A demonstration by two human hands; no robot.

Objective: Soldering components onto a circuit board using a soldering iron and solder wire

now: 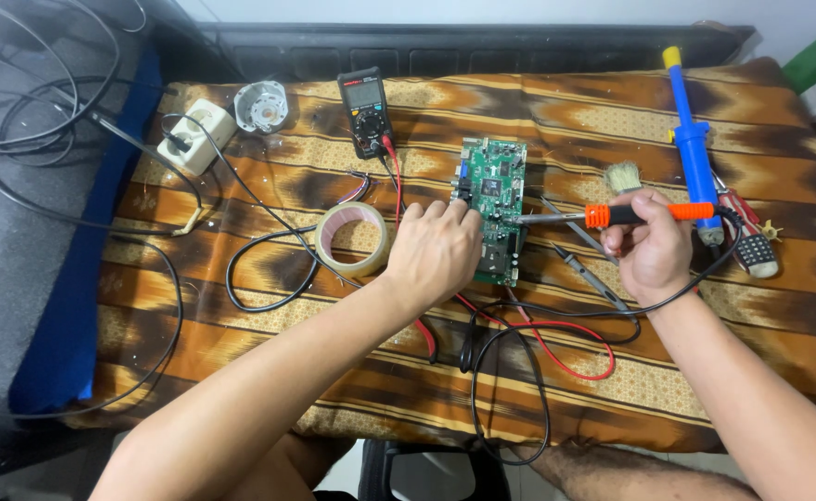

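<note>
A green circuit board (492,186) lies on a brown patterned cloth (565,121) covering the table. My left hand (434,250) rests on the board's left edge, fingers pressing it down. My right hand (651,249) is closed around the black and orange handle of a soldering iron (612,215). The iron's metal tip points left and touches the board near its middle. Its black cord runs down from my right hand.
A black multimeter (364,109) with red and black leads sits behind the board. A tape roll (354,238) lies left of my left hand. A blue desoldering pump (691,139), a small brush (623,176), a white power socket (195,135) and a round metal part (261,105) also lie on the cloth.
</note>
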